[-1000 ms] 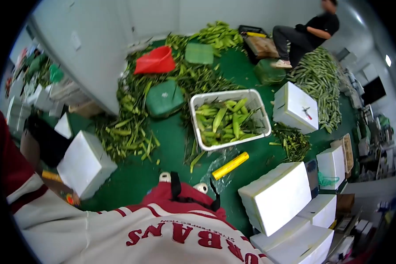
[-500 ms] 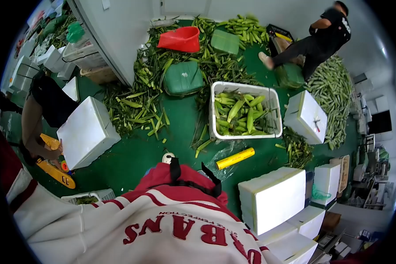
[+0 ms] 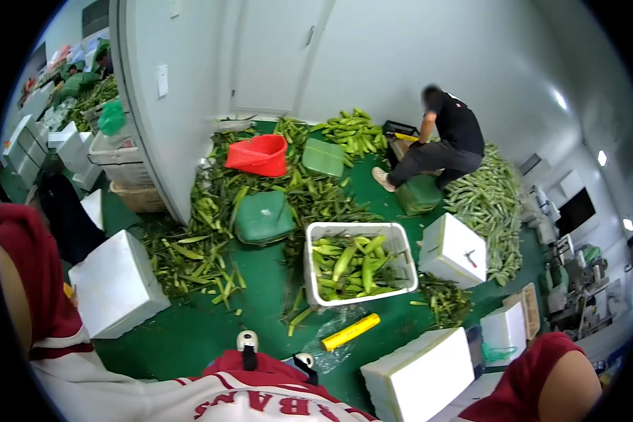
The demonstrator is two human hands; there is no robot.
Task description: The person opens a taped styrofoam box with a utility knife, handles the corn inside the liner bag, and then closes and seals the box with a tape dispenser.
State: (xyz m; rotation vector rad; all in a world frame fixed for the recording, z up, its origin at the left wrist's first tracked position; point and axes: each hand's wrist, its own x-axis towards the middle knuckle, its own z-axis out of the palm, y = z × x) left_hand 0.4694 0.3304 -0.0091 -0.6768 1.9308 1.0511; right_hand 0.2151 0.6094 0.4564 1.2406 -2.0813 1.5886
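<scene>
Both my hands are out of view. At the left edge my red left sleeve [image 3: 28, 260] shows, with part of a bare forearm, nearest to a white foam box [image 3: 116, 288]. My right sleeve [image 3: 534, 366] and bent bare arm stand at the lower right, beside another white foam box [image 3: 425, 376]. In front of me a white plastic basket [image 3: 359, 228] holds several green corn ears [image 3: 344, 264] in their husks. A yellow roll [image 3: 350, 332] lies on the floor before my shoes [image 3: 247, 341], by some clear plastic film.
Husks and leaves [image 3: 197, 257] cover much floor around a red tub [image 3: 258, 155] and green bundles [image 3: 264, 216]. A co-worker [image 3: 451, 130] sits bent forward beside a heap of wrapped corn [image 3: 489, 211]. A foam box [image 3: 451, 250] bears a red-handled tool [image 3: 470, 258].
The view has tilted upward, showing more wall. My sleeves and bare arms now show at both sides. The co-worker has bent forward with an arm reaching down.
</scene>
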